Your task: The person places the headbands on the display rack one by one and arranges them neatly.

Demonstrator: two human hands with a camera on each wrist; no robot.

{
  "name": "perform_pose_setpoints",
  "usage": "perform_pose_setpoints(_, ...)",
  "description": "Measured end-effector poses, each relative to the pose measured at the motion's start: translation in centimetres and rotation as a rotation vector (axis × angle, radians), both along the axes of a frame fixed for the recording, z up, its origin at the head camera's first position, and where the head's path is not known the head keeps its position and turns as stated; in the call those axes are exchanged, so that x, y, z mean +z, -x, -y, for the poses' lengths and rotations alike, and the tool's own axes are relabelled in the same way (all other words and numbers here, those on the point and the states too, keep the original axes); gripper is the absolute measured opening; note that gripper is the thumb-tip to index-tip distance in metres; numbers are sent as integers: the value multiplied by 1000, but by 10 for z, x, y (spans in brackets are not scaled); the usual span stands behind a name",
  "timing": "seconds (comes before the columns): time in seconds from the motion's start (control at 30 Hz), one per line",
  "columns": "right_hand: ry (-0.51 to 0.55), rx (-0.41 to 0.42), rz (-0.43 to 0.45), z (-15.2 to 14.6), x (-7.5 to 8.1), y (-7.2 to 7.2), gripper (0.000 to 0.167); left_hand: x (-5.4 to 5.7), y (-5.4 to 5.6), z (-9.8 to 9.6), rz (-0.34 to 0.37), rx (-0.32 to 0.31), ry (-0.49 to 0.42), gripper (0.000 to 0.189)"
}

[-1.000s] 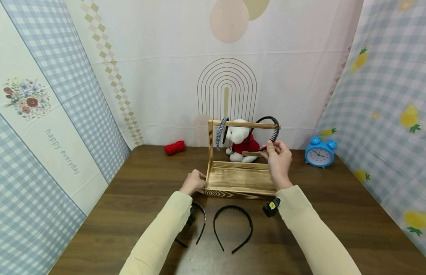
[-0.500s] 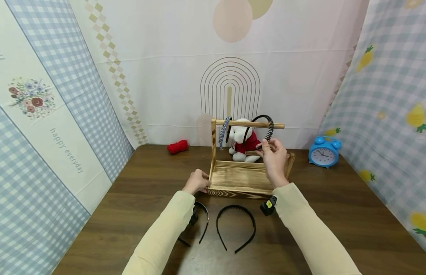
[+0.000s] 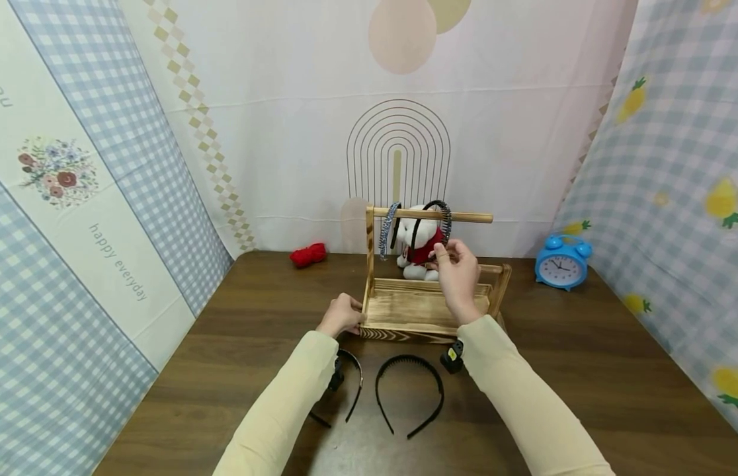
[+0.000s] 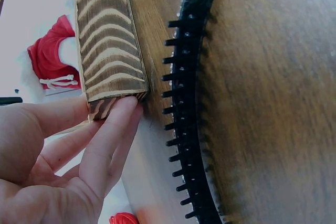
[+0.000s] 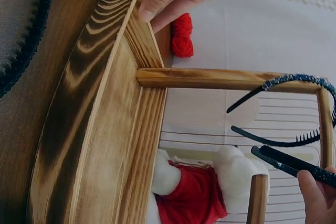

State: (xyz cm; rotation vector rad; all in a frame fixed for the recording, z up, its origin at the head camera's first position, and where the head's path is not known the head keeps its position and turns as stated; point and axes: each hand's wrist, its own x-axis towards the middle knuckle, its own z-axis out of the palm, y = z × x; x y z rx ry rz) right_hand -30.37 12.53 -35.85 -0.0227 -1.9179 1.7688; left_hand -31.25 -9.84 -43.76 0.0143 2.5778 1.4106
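Observation:
A wooden stand (image 3: pixel 405 311) has a shallow tray base and a top bar fixed to a post on its left; the bar's right end is free. My left hand (image 3: pixel 343 313) grips the tray's left corner, pinched between thumb and fingers in the left wrist view. My right hand (image 3: pixel 458 274) pinches a black toothed headband (image 3: pixel 447 218) by its lower end, and the band loops over the bar. Left of it, a blue-patterned headband (image 5: pixel 294 78) hangs on the same bar. In front lie a black headband (image 3: pixel 409 359) and another headband (image 3: pixel 360 380), partly behind my left forearm.
Behind the stand sits a white plush toy (image 3: pixel 433 252) in a red top. A red bundle (image 3: pixel 308 254) lies at the back left, and a blue alarm clock (image 3: pixel 561 266) stands at the back right. A lower, shorter bar (image 5: pixel 256 203) juts from the stand's right side.
My right hand has moved left, sliding the black headband along the bar from near its free end toward the blue-patterned one. My left hand keeps its grip on the stand's corner.

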Motion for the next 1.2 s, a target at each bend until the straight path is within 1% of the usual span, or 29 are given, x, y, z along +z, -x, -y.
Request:
perform_pose_setpoints(0.17, -77, -22, -10, 8, 0, 0, 24, 1, -1, 0, 1, 4, 0, 36)
perform_pose_setpoints(0.27, -84, -16, -19, 12, -1, 1, 22, 1, 0, 0, 4, 8, 0, 36)
perform_pose_setpoints(0.4, -70, 16, -30, 18, -1, 2, 21, 0, 0, -1, 7, 13, 3, 36)
perform_pose_setpoints(0.6, -102, 41, -5, 27, -1, 2, 20, 0, 0, 0, 10, 18, -8, 36)
perform_pose_setpoints(0.77, -178, 33, 36, 30, -3, 4, 19, -1, -1, 0, -5, 12, -7, 34)
perform_pose_setpoints(1.0, -259, 57, 52, 31, 0, 7, 22, -2, -1, 0, -11, 3, -6, 34)
perform_pose_setpoints(1.1, -315, 51, 59, 29, 1, 8, 24, -2, -1, -1, -7, 0, 1, 34)
perform_pose_setpoints(1.2, -348, 49, 53, 26, 2, 10, 25, -3, 0, -1, -9, 0, 6, 33)
